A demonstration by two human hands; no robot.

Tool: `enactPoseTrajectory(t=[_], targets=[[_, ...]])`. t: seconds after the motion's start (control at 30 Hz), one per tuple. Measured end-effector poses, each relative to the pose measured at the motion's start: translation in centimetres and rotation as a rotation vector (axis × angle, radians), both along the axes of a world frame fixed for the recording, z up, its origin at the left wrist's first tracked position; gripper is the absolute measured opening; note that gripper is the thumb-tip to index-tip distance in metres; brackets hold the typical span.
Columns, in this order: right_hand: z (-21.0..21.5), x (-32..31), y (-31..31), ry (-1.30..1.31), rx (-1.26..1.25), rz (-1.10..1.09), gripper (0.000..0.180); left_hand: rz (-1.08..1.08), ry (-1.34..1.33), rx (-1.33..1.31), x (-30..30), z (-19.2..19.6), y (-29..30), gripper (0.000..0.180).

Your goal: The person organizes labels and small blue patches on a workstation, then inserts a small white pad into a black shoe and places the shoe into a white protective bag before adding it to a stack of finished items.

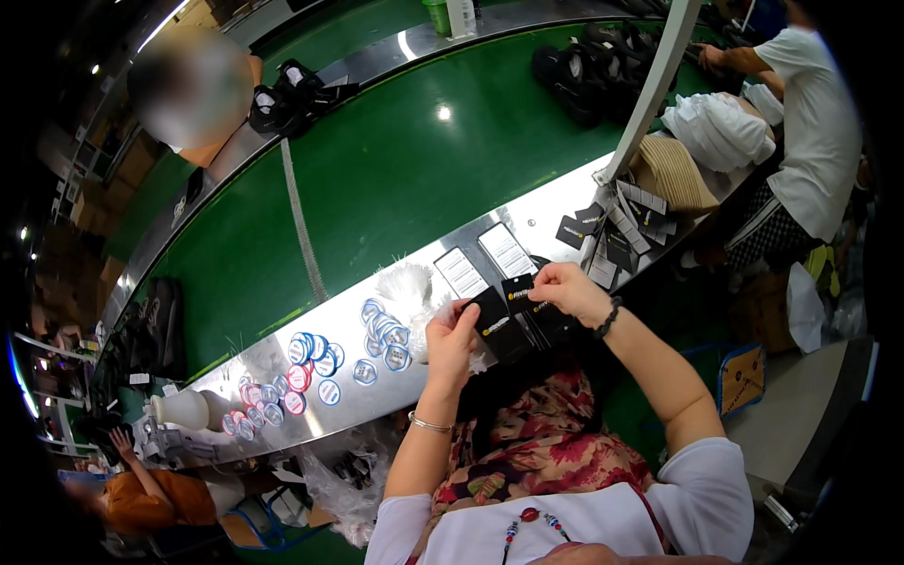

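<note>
My left hand (450,341) and my right hand (571,288) are raised together over the metal ledge (527,226) beside a green conveyor belt (395,179). Between them I hold a small stack of black rectangular hang tags (508,315). The left fingers pinch the stack's left end, the right fingers grip the top tag (519,291). Two white labelled cards (482,261) lie on the ledge just beyond my hands. A bundle of white plastic tag fasteners (407,285) lies to the left of them.
Round blue and red stickers (311,372) are spread over the ledge at left. More black tags (612,231) are piled near a white post (648,89). Black sandals (584,71) ride the belt. Other people work at right, far left and across the belt.
</note>
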State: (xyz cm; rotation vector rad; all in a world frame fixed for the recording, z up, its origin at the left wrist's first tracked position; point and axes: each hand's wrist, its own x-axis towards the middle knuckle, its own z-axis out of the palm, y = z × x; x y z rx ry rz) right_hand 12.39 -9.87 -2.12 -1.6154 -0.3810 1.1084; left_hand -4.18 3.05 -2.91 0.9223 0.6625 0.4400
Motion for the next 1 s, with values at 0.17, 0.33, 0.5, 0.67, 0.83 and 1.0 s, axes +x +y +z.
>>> enactPoseTrajectory(t=[0.17,0.33,0.5,0.67,0.83,1.0], targets=[[-2.0,0.2,0.0,-0.736,-0.186,0.128,0.014,0.075,0.105,0.103,-1.2,-0.7,0.8,0.012],[0.5,1.4,1.0,-1.364,-0.562,0.381,0.012,0.043,0.071,0.067,-0.9,-0.2,0.5,0.011],[0.0,3.5,1.5,-1.331,-0.596,0.574,0.014,0.030,0.053,0.098,-1.0,0.0,0.3,0.013],[-0.9,4.0,1.7,-1.248,-0.618,0.542,0.017,0.042,0.057,0.134,-1.0,-0.8,0.2,0.014],[-0.9,4.4,1.5,-1.254,-0.580,0.475,0.020,0.041,0.038,0.219,-0.3,-0.4,-0.1,0.015],[7.0,-0.4,1.0,-0.640,-0.118,0.236,0.016,0.068,0.010,0.249,-0.6,-0.8,0.2,0.013]])
